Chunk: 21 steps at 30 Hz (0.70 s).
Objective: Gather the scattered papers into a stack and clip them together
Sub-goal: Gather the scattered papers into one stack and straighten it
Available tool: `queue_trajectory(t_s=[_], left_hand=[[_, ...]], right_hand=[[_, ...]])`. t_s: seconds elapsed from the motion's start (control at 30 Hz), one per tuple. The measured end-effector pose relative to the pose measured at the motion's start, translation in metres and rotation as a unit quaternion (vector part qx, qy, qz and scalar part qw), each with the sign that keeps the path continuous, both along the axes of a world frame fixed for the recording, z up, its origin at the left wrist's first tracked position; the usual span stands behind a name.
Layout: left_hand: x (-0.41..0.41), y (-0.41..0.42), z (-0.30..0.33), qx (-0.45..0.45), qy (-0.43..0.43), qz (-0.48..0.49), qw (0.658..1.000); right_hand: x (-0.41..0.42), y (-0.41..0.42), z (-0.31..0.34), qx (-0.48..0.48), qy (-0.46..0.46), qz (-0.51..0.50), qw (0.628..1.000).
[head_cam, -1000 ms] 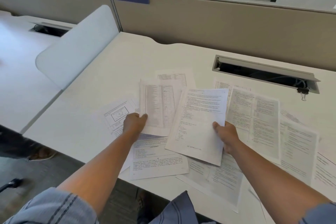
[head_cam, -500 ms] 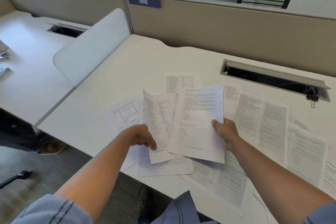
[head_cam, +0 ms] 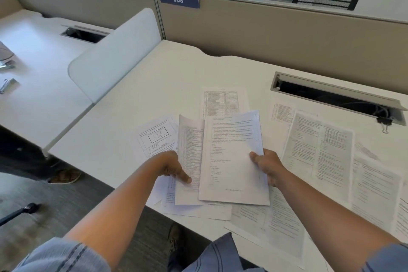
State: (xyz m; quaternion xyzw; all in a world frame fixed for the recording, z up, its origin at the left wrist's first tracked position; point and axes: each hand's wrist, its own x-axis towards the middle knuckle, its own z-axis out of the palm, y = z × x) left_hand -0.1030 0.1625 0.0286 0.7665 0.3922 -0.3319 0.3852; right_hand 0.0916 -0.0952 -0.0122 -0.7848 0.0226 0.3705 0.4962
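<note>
The left hand pinched a table-printed sheet, the right hand a text sheet; both sheets stood lengthwise away from the person, edges overlapping. Loose papers lay mostly rightward, nearer the right hand, the binder clip beyond them.

Bright, even light (edges warped)

Single camera on my head, looking forward and down, close over my desk, partition far.
</note>
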Motion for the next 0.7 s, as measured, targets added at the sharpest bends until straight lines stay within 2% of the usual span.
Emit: queue_trajectory(t_s=[0.1,0.2,0.33,0.4,0.53,0.7], left_hand=[[0.004,-0.003,-0.006,0.117,-0.087,0.092,0.985],[0.007,-0.006,-0.012,0.163,-0.106,0.150,0.969],[0.014,-0.010,-0.009,0.073,-0.155,0.296,0.940],[0.016,-0.008,-0.012,0.047,-0.166,0.334,0.927],[0.020,-0.008,-0.017,0.020,-0.160,0.351,0.922],[0.022,-0.015,-0.019,0.021,-0.159,0.328,0.931]], right_hand=[[-0.002,-0.001,-0.005,-0.005,-0.011,-0.006,1.000],[-0.002,-0.002,-0.005,-0.012,-0.025,0.005,1.000],[-0.003,-0.003,-0.006,-0.017,-0.035,0.010,0.999],[-0.003,-0.003,-0.007,-0.018,-0.036,0.009,0.999],[-0.003,-0.004,-0.010,-0.015,-0.034,0.001,0.999],[-0.002,-0.004,-0.010,-0.017,-0.035,0.001,0.999]])
